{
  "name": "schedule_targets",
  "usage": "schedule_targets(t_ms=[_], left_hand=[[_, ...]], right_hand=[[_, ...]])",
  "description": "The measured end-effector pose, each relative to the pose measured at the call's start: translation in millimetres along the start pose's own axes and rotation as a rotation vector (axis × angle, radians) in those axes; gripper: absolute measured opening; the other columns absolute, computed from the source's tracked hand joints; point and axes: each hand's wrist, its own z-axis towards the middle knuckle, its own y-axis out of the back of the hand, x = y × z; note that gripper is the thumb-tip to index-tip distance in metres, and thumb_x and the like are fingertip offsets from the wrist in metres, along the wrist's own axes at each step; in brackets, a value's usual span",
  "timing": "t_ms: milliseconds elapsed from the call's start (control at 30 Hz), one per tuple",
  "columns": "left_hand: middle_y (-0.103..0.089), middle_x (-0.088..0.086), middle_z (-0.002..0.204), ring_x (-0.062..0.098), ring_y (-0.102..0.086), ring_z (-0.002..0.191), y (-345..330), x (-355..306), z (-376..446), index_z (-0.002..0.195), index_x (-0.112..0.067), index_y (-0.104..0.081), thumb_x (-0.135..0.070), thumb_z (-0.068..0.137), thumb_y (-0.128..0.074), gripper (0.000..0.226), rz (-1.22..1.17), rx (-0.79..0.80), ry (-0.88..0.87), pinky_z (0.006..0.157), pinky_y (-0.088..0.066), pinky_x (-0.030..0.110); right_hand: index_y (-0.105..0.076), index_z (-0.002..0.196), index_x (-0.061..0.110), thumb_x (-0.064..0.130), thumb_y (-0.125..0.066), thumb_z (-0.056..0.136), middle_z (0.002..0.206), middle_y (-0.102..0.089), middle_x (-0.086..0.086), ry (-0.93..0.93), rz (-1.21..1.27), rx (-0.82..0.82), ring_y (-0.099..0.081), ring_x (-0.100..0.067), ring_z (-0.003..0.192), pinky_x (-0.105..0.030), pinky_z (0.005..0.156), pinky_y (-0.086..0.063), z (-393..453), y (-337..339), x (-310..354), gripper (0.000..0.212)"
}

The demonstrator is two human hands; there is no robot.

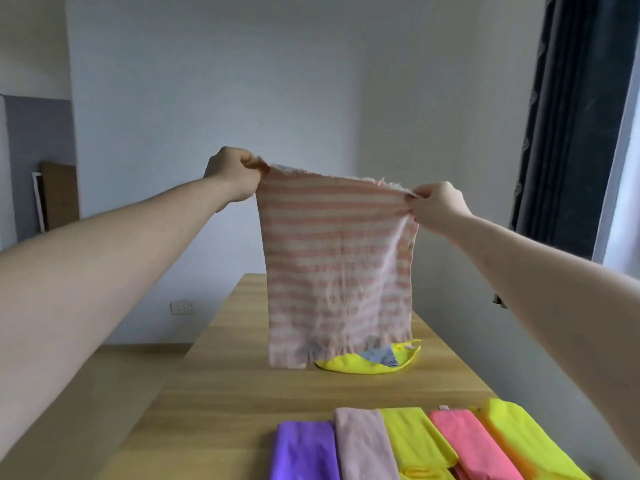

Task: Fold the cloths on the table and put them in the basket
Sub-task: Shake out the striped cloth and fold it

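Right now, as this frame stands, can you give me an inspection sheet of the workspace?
Surface: light wooden table, bare in its middle.
Job's things: pink-and-white striped cloth held up in the air, hanging flat; row of five folded cloths at the near edge: purple, pale pink, yellow, coral pink, yellow; crumpled yellow cloth with a blue-grey cloth on it farther back. No basket seen.
Clutter: nothing seen.
Hands: left hand and right hand each pinch a top corner of the striped cloth.
Cables: nothing seen.
Surroundings: plain wall with a socket, dark curtain at right, boards leaning at left.
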Motion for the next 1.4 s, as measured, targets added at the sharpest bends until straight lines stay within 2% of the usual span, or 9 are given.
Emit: schedule_targets(t_ms=[200,333,500,600,667,833,1033,1300,1400], left_hand=[[-0.068,-0.006,0.107,0.018,-0.06,0.099,14.8,-8.4,-17.7,0.101,-0.023,-0.072,-0.036,0.093,-0.066,0.016,0.004,0.051,-0.088,0.076,-0.044,0.025],[-0.07,-0.017,0.101,0.01,-0.06,0.101,30.7,13.4,-64.5,0.09,-0.031,-0.071,-0.04,0.094,-0.068,0.01,0.119,0.349,-0.096,0.082,-0.045,0.027],[-0.068,-0.026,0.085,-0.006,-0.061,0.085,36.2,59.8,-143.8,0.087,-0.037,-0.071,-0.036,0.097,-0.065,0.012,0.292,0.693,-0.114,0.069,-0.041,0.018],[-0.057,-0.024,0.067,-0.001,-0.05,0.063,33.7,89.9,-190.8,0.082,-0.023,-0.069,-0.042,0.094,-0.064,0.024,0.334,0.873,-0.125,0.066,-0.038,0.022],[-0.054,-0.02,0.065,0.001,-0.047,0.061,31.8,100.7,-213.2,0.079,-0.02,-0.067,-0.042,0.09,-0.063,0.025,0.387,0.969,-0.134,0.064,-0.038,0.024],[-0.053,-0.016,0.068,0.002,-0.042,0.058,21.6,106.3,-242.9,0.083,-0.025,-0.063,-0.033,0.096,-0.059,0.016,0.532,1.204,-0.127,0.055,-0.034,0.014],[-0.052,-0.01,0.072,0.01,-0.042,0.065,3.5,118.0,-229.2,0.085,-0.019,-0.063,-0.033,0.097,-0.057,0.019,0.496,1.152,-0.096,0.062,-0.034,0.024],[-0.067,-0.004,0.085,0.021,-0.061,0.081,-42.5,170.7,-180.1,0.09,-0.025,-0.067,-0.025,0.09,-0.058,0.009,0.288,0.779,0.042,0.072,-0.048,0.035],[-0.061,-0.001,0.073,0.022,-0.054,0.068,-68.8,192.0,-166.5,0.094,-0.008,-0.067,-0.029,0.089,-0.062,0.023,0.221,0.651,0.098,0.064,-0.039,0.033]], right_hand=[[-0.056,0.078,-0.003,0.025,-0.05,0.088,0.068,-0.051,-0.006,0.051,0.005,-0.001,-0.04,-0.023,0.062,-0.029,0.053,-0.034,-12.9,0.0,-10.3,0.031],[-0.073,0.088,0.005,0.042,-0.053,0.09,0.082,-0.076,-0.008,0.047,0.05,0.192,-0.072,-0.03,0.077,-0.045,0.075,-0.062,-51.8,-4.5,-32.9,0.042],[-0.079,0.093,0.018,0.042,-0.06,0.096,0.093,-0.076,-0.003,0.025,-0.051,0.606,-0.073,-0.021,0.088,-0.04,0.079,-0.062,-123.4,-18.6,-82.8,0.031],[-0.072,0.087,0.009,0.049,-0.061,0.094,0.073,-0.058,0.003,0.022,-0.154,0.803,-0.054,-0.014,0.069,-0.041,0.066,-0.053,-172.0,-24.7,-106.0,0.042],[-0.059,0.074,0.007,0.049,-0.059,0.096,0.064,-0.042,0.006,0.039,-0.208,0.857,-0.039,-0.012,0.062,-0.031,0.056,-0.037,-197.9,-26.6,-112.0,0.046],[-0.038,0.063,0.021,0.053,-0.054,0.098,0.062,-0.029,0.006,0.102,-0.276,0.928,-0.025,-0.015,0.061,-0.031,0.057,-0.022,-230.6,-26.6,-120.9,0.05],[-0.05,0.072,0.003,0.05,-0.062,0.092,0.063,-0.04,0.004,0.048,-0.193,0.802,-0.037,-0.013,0.059,-0.031,0.059,-0.033,-210.6,-41.7,-142.8,0.053],[-0.061,0.078,0.004,0.051,-0.063,0.082,0.062,-0.06,0.004,-0.101,-0.06,0.529,-0.053,-0.012,0.058,-0.04,0.066,-0.058,-172.6,-86.4,-163.3,0.047],[-0.053,0.071,0.003,0.042,-0.062,0.085,0.059,-0.048,0.005,-0.156,-0.039,0.465,-0.043,-0.015,0.058,-0.033,0.059,-0.048,-158.6,-108.2,-170.4,0.043]])
